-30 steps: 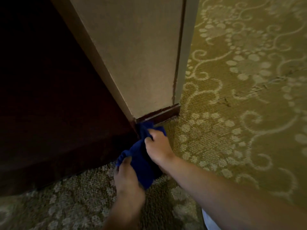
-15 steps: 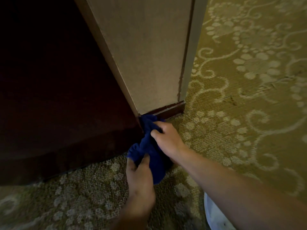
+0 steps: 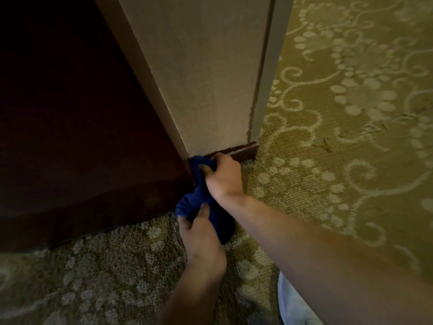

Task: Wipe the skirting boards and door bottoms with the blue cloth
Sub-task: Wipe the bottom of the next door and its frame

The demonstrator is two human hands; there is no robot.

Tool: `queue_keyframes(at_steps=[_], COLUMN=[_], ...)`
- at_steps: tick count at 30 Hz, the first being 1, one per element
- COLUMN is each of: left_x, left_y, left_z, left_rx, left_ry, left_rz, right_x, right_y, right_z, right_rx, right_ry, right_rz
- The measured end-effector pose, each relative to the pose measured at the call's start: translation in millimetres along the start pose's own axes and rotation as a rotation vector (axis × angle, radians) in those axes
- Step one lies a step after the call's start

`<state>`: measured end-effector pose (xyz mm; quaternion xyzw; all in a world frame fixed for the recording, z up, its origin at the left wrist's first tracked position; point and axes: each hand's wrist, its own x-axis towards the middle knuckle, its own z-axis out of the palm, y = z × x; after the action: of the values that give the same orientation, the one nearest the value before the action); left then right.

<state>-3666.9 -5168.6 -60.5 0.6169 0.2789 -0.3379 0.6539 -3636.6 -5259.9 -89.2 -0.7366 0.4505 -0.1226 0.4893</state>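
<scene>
The blue cloth (image 3: 201,191) is bunched between both hands at the foot of a beige wall corner. My right hand (image 3: 223,177) grips its upper end and presses it against the left end of the dark brown skirting board (image 3: 243,151), right at the corner. My left hand (image 3: 201,235) holds the cloth's lower end just above the carpet. A dark, shadowed panel (image 3: 77,137), a door or wall face with a dark base strip, runs to the left of the corner; its detail is too dark to read.
The beige wall corner (image 3: 210,78) rises above the skirting. Patterned green-gold carpet (image 3: 351,137) covers the floor to the right and in front. A pale trouser leg (image 3: 293,306) shows at the bottom edge.
Both hands and the cloth have shifted up toward the skirting corner in the picture. My right hand now covers more of the skirting's left end.
</scene>
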Motion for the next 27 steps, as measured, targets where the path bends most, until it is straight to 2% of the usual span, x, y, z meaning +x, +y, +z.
queue_keyframes(at_steps=[3, 7, 9, 11, 17, 20, 23, 27], left_x=[3.5, 10.7, 16.4, 18.3, 10.6, 9.1, 3.1, 7.2], left_y=[-8.6, -19.4, -16.3, -13.7, -20.4, -28.6, -31.5, -25.8], left_z=[10.5, 30.6, 33.6, 26.0, 22.7, 44.4, 68.9, 65.4], left_rx=[-0.058, -0.079, -0.069, -0.065, -0.056, -0.074, -0.066, -0.099], left_ry=[-0.018, -0.112, -0.105, -0.036, 0.076, 0.048, -0.060, 0.024], left_rz=[-0.034, -0.037, -0.013, -0.021, 0.036, 0.031, 0.012, 0.040], right_x=[3.9, 12.8, 14.7, 10.8, -1.9, 8.5, 23.0, 21.9], right_y=[6.5, 19.2, 17.8, 11.1, -0.2, 8.9, 22.6, 20.9], right_z=[-6.6, -32.7, -34.7, -27.2, -6.4, -30.6, -62.4, -61.2], right_rx=[-0.061, -0.086, -0.076, -0.090, -0.175, -0.192, -0.200, -0.155], right_ry=[0.087, 0.305, 0.345, 0.332, 0.148, 0.236, 0.325, 0.323], right_rz=[-0.003, 0.096, 0.121, 0.126, -0.072, -0.016, 0.102, 0.124])
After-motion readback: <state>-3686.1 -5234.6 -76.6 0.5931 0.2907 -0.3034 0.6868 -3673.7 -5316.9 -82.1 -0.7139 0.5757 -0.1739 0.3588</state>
